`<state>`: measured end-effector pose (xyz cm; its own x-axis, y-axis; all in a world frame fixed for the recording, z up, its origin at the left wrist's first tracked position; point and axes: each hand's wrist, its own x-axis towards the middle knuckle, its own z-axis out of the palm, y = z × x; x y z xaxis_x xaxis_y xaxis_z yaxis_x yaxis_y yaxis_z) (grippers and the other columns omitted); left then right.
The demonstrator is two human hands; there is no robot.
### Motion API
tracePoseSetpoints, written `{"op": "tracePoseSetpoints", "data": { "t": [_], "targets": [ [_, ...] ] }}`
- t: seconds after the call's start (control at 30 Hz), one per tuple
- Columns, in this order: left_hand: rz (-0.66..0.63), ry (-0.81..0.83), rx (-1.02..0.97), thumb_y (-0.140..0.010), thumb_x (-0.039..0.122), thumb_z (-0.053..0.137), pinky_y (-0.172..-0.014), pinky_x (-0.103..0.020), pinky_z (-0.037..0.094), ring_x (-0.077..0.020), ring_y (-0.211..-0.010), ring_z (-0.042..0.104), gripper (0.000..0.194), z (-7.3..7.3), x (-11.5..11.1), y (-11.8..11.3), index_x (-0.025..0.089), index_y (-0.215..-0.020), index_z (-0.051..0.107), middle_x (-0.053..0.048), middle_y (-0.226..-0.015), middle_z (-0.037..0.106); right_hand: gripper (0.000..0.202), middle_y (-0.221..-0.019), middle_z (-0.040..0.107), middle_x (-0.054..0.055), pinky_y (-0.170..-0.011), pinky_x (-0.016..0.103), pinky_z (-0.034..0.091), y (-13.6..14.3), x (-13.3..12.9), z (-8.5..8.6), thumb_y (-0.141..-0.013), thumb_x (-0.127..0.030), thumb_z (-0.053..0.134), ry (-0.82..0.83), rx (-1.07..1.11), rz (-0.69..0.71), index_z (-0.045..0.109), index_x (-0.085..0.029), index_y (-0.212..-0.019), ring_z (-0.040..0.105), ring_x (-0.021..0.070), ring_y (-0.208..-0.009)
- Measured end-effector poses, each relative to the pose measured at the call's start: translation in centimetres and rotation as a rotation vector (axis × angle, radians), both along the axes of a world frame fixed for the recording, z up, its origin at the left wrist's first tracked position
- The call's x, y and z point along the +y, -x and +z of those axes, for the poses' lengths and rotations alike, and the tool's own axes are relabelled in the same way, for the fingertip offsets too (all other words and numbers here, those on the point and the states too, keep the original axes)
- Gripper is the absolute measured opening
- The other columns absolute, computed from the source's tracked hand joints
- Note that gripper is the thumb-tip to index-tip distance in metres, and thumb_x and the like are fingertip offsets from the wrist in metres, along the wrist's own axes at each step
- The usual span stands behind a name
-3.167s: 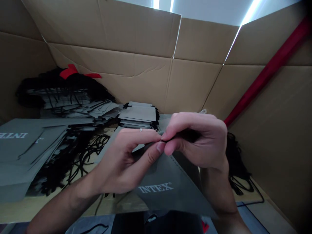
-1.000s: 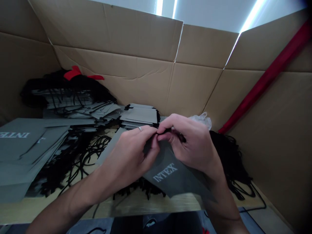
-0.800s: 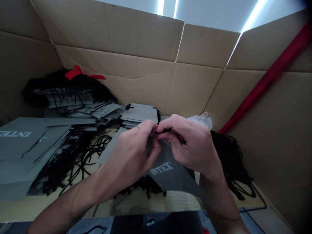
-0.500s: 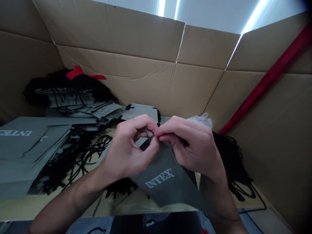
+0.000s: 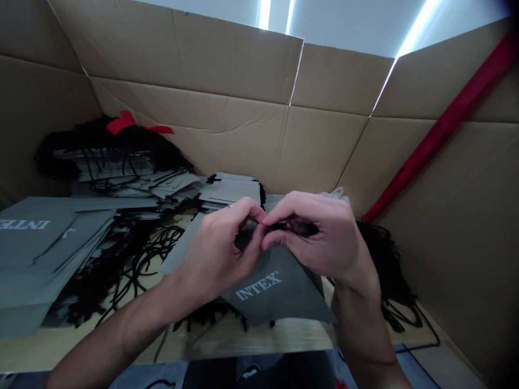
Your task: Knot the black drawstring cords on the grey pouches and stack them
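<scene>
A grey sheet printed INTEX [image 5: 279, 302] hangs tilted below my two hands, above the table near its front edge. My left hand [image 5: 229, 243] pinches at the sheet's upper end, thumb and forefinger together. Touching it at the fingertips, my right hand [image 5: 320, 237] is also closed in a pinch, with a bit of black cord between its fingers. The exact spot where cord and sheet meet is hidden by the fingers.
Grey INTEX sheets [image 5: 24, 259] lie stacked at the left beside loose black cords [image 5: 152, 251]. Behind are more corded stacks [image 5: 117, 162] and a pale stack [image 5: 231, 189]. Black cords [image 5: 381, 265] lie at right. Cardboard walls [image 5: 227, 113] enclose the table [image 5: 292, 337].
The printed sheet has swung up and slightly left, its lower end now higher. My left hand has turned a little, and black cord now shows in my right hand's fingers.
</scene>
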<state>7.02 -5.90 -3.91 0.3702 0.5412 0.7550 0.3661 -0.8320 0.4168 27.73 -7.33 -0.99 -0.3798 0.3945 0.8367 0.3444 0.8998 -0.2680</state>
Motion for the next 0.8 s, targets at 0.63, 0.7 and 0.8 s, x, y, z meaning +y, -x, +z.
{"op": "tracePoseSetpoints", "data": {
  "t": [0.63,0.7,0.8],
  "targets": [
    [-0.141,0.012,0.231,-0.115,0.012,0.047,-0.067,-0.026,0.041,-0.0110,-0.071,0.053,0.020,0.7,-0.8,1.0,0.019,-0.104,0.063,0.003,-0.086,0.062,0.015,-0.085,0.075,-0.002,-0.072,0.023,0.056,0.7,0.3,-0.5,-0.109,-0.021,0.077,-0.046,0.033,-0.012,0.073,-0.020,-0.094,0.067,0.0110,-0.074],
    [-0.161,-0.002,0.247,-0.113,0.010,0.046,-0.066,-0.027,0.040,-0.0116,-0.072,0.051,0.020,0.8,-1.0,1.2,0.018,-0.111,0.064,0.003,-0.088,0.060,0.015,-0.085,0.075,-0.003,-0.069,0.022,0.055,0.3,0.2,-0.4,-0.104,-0.023,0.085,0.047,0.083,0.048,0.073,-0.020,-0.095,0.066,0.0098,-0.070],
    [-0.202,-0.031,0.261,-0.109,0.003,0.044,-0.065,-0.027,0.039,-0.0119,-0.071,0.049,0.024,1.0,-1.2,1.4,0.018,-0.113,0.062,0.003,-0.087,0.056,0.017,-0.083,0.074,-0.003,-0.063,0.021,0.054,0.0,0.1,-0.4,-0.101,-0.026,0.089,0.189,0.148,0.155,0.074,-0.020,-0.097,0.066,0.0098,-0.067]
  ]
}}
